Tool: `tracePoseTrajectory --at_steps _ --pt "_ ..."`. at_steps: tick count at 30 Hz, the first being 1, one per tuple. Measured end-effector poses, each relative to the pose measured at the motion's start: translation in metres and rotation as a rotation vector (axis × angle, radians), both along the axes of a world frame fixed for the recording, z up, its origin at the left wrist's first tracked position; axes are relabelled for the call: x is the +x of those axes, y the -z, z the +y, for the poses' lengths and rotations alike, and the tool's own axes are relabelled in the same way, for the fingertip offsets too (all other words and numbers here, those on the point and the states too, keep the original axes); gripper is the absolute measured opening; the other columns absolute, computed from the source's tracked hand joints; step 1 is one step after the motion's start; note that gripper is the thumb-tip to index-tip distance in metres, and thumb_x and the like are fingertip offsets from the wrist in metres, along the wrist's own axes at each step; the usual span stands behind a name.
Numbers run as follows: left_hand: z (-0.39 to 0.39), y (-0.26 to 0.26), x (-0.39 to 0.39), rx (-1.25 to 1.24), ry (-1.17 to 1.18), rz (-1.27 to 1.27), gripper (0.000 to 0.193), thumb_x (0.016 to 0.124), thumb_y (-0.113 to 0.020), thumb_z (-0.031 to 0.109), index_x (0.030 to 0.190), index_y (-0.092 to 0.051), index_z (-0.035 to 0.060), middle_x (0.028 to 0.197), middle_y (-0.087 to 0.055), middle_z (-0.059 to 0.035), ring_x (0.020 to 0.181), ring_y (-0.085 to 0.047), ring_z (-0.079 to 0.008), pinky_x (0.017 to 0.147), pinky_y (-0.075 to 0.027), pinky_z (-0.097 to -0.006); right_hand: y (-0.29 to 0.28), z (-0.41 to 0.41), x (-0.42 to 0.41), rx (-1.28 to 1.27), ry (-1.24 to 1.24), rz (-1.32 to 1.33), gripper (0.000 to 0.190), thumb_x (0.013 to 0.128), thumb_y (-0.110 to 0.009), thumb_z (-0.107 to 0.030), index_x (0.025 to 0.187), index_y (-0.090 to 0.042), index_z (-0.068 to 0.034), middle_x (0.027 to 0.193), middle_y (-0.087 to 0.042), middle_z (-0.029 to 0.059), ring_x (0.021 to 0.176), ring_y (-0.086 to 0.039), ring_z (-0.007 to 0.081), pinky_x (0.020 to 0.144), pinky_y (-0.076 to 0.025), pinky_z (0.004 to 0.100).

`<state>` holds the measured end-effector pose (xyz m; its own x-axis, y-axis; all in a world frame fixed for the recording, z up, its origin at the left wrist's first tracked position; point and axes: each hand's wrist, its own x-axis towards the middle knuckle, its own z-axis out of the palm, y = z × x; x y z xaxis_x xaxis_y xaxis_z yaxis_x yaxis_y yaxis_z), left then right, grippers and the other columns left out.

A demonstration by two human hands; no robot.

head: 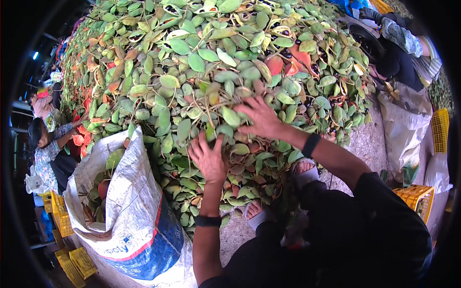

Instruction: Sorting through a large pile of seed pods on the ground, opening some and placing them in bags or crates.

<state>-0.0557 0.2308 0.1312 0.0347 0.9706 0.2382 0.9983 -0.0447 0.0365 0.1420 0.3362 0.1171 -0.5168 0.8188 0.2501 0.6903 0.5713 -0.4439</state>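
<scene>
A large heap of green seed pods (pixel 196 62) on stems fills the view in front of me, some split open with black seeds, some red inside. My left hand (pixel 210 154) lies on the near side of the heap, fingers spread against the pods. To its right, my right hand (pixel 260 117) reaches in from the side with its fingers apart, touching a bunch of stemmed pods (pixel 212 104). The pods between the hands are partly blurred. Whether either hand grips a stem cannot be told.
An open white and blue woven sack (pixel 133 216) with pods inside stands at my left. Yellow plastic crates (pixel 83 262) lie beyond it. A pale sack (pixel 405 126) and an orange crate (pixel 416 198) stand at right. People sit at both sides; one (pixel 47 151) reaches into the heap.
</scene>
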Motion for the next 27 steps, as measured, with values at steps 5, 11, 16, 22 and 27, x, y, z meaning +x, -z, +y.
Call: tracePoseTrajectory --at_steps 5,11,16,22,27 --pt "-0.020 -0.012 -0.030 0.018 -0.001 -0.223 0.030 0.070 -0.064 0.010 0.098 -0.060 0.0182 0.119 -0.047 -0.0104 0.114 -0.042 -0.0338 0.095 -0.033 -0.0492 -0.002 -0.017 0.011 -0.224 -0.142 0.233 0.049 0.061 -0.073 -0.011 0.106 -0.055 -0.015 0.112 -0.048 0.0067 0.106 -0.051 0.0281 0.090 -0.043 0.0368" --pt "-0.018 -0.034 -0.077 0.206 -0.081 -0.579 0.030 0.072 -0.052 -0.010 0.093 -0.057 0.0103 0.098 -0.050 -0.0125 0.089 -0.052 -0.0286 0.079 -0.043 -0.0352 -0.028 0.016 0.022 -0.543 0.046 0.853 0.039 0.075 -0.063 0.007 0.111 -0.055 -0.006 0.099 -0.062 0.0020 0.085 -0.060 0.0097 0.068 -0.048 0.0197" --pt "0.015 -0.075 -0.024 0.299 0.073 -0.284 0.040 0.073 -0.060 0.001 0.111 -0.057 0.0116 0.118 -0.047 -0.0162 0.113 -0.043 -0.0329 0.095 -0.037 -0.0427 -0.058 0.014 0.071 -0.645 0.373 0.870 0.026 0.084 -0.067 -0.017 0.107 -0.059 -0.009 0.094 -0.066 0.0021 0.085 -0.062 0.0092 0.053 -0.051 0.0253" --pt "0.065 -0.036 -0.004 0.024 0.141 -0.090 0.056 0.070 -0.067 0.012 0.123 -0.050 0.0151 0.119 -0.047 -0.0121 0.116 -0.042 -0.0328 0.098 -0.034 -0.0473 -0.031 -0.031 0.066 -1.015 0.547 0.893 0.043 0.079 -0.070 -0.037 0.104 -0.058 -0.003 0.086 -0.062 0.0053 0.073 -0.058 0.0153 0.058 -0.049 0.0348" --pt "0.059 -0.017 0.006 0.071 0.167 -0.101 0.036 0.068 -0.065 0.010 0.102 -0.056 0.0150 0.100 -0.050 -0.0091 0.094 -0.047 -0.0319 0.080 -0.040 -0.0463 0.008 -0.050 0.110 -0.811 0.461 0.908 0.038 0.083 -0.066 -0.011 0.118 -0.053 -0.004 0.112 -0.060 0.0083 0.093 -0.058 0.0147 0.080 -0.049 0.0313"
